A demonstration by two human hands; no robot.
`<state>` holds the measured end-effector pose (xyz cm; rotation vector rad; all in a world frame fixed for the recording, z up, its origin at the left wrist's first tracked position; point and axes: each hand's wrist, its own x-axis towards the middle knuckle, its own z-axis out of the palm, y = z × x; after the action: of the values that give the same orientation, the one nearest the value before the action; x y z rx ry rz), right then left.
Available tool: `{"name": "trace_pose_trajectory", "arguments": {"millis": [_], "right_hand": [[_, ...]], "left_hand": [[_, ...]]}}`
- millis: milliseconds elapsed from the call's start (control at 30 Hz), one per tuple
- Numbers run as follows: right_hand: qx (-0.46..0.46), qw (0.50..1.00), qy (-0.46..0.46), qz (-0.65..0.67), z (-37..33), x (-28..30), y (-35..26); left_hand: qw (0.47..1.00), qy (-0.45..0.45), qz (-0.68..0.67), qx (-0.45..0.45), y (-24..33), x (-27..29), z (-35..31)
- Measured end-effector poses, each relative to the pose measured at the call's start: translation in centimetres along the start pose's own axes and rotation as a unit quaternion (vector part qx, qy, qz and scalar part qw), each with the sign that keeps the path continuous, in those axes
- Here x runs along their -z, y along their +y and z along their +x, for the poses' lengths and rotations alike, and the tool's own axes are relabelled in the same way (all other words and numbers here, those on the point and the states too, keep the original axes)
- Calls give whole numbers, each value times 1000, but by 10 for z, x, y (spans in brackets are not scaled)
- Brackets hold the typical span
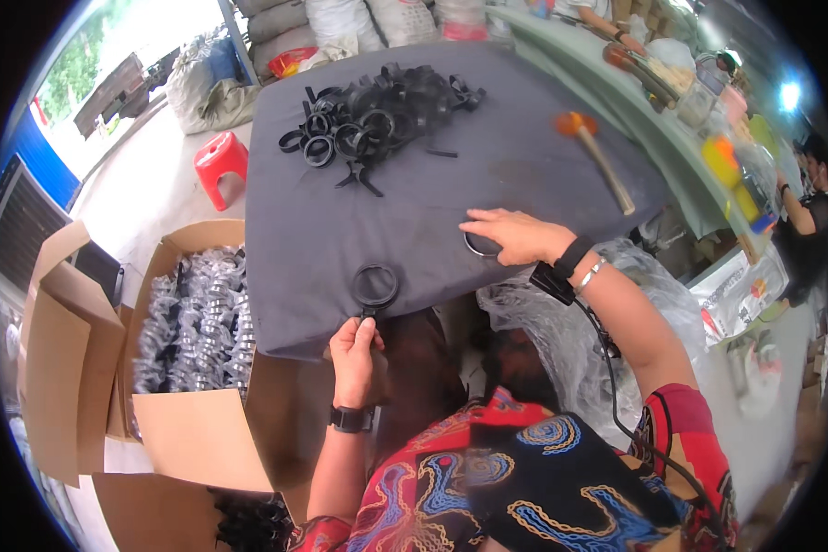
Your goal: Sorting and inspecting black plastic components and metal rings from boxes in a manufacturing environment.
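Note:
My left hand (352,354) pinches the short handle of a black ring frame (375,287), like that of a magnifying glass. The ring part rests over the front edge of the grey padded table (276,221). Farther right, my right hand (515,235) is low over the tabletop, its fingers along the far side of a round dark disc (481,245) with a pale shiny rim. The thumb is at the disc's near side, and the palm hides part of it. A heap of black rings and strips (377,115) covers the far part of the table.
An orange-headed mallet (598,161) lies at the table's right. To the left, an open carton (170,248) holds bagged shiny rings (207,322); a red stool (221,167) is behind it. Clear plastic sheeting (570,322) hangs beside my right arm. Another person (805,202) sits far right.

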<state>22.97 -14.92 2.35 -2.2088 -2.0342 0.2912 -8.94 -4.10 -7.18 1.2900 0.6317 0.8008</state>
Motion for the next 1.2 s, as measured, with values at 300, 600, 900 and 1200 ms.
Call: {"name": "trace_pose_trajectory", "arguments": {"millis": [300,600,900,1200], "right_hand": [[218,929,241,-177,-14,23,-69],[201,949,228,-81,-8,24,-101],[159,982,-24,96,57,5,-135],[163,980,-91,63,78,-6,-154]], "left_hand": [[1000,-29,2,-6,-27,18,-12],[999,-22,23,11,-16,14,-10],[999,-6,18,42,-10,5,-7],[998,-15,14,52,-11,6,-10]]}}
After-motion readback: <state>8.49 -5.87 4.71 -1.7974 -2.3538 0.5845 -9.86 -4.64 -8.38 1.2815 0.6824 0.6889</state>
